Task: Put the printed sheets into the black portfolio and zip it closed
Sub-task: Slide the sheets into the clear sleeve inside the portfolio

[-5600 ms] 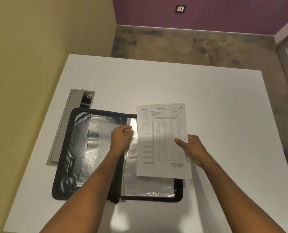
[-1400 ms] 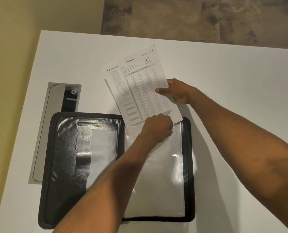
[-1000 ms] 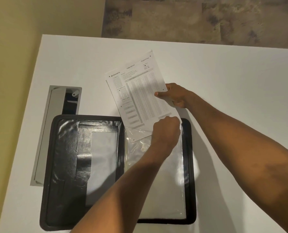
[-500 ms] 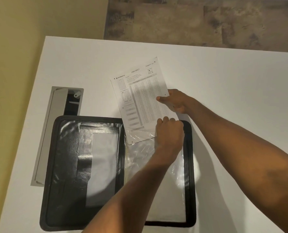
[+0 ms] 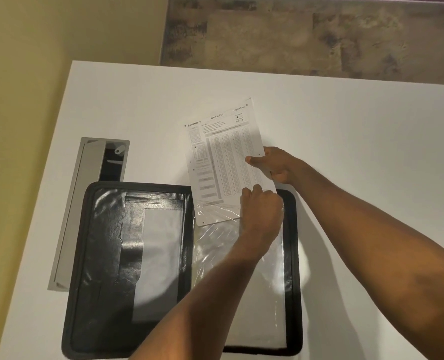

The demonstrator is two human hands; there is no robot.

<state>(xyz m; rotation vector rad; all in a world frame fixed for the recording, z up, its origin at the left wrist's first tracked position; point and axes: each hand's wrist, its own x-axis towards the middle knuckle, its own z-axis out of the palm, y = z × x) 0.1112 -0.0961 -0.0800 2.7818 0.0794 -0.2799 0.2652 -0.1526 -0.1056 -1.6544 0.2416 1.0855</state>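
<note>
OK, early-to-mid stage. The black portfolio (image 5: pixel 106 255) lies open flat on the table (image 5: pixel 345 152), lower centre of frame, zip undone. The printed sheet (image 5: pixel 226 162) sits tilted above its right half. Only the bottom edge is under the clear sleeve (image 5: pixel 228 245), and the rest sticks out over the table. My right hand (image 5: pixel 275 165) pinches the sheet's right edge, thumb on top. My left hand (image 5: pixel 261 211) has its fingers (image 5: pixel 257 190) curled at the sleeve mouth, apparently pinching the plastic open. Left to do: slide it fully in, fold shut, zip. Can't tell if it's one sheet or several. Legible: "OMR SHEET", "Original Copy"; logo line reads roughly "VIDYAPEETH".
</note>
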